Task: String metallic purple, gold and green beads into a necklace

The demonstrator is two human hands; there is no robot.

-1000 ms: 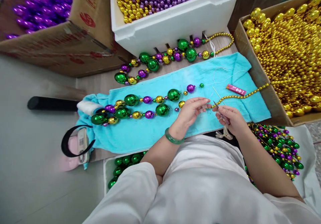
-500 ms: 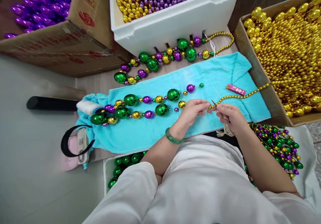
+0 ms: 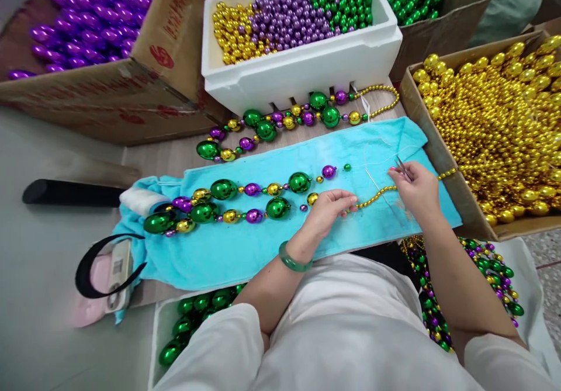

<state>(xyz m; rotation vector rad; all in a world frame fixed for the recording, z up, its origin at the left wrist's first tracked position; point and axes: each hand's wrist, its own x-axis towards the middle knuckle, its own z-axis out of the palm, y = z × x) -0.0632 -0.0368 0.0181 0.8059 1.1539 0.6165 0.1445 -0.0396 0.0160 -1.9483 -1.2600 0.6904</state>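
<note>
Pinching gold bead strand (image 3: 376, 196), left hand (image 3: 328, 210); right hand (image 3: 416, 189) grips scissors (image 3: 401, 167).

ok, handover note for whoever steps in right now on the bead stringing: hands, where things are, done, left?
Left hand: fingertips pinch the near end of the gold bead strand on the turquoise towel.
Right hand: holds small scissors raised over the towel's right end, by the white thread.
Done: a long run of green, purple and gold beads lies strung on the towel; a finished strand lies beyond it.
Left: a few loose beads sit unjoined near the left hand; gold strand not visibly attached.
</note>
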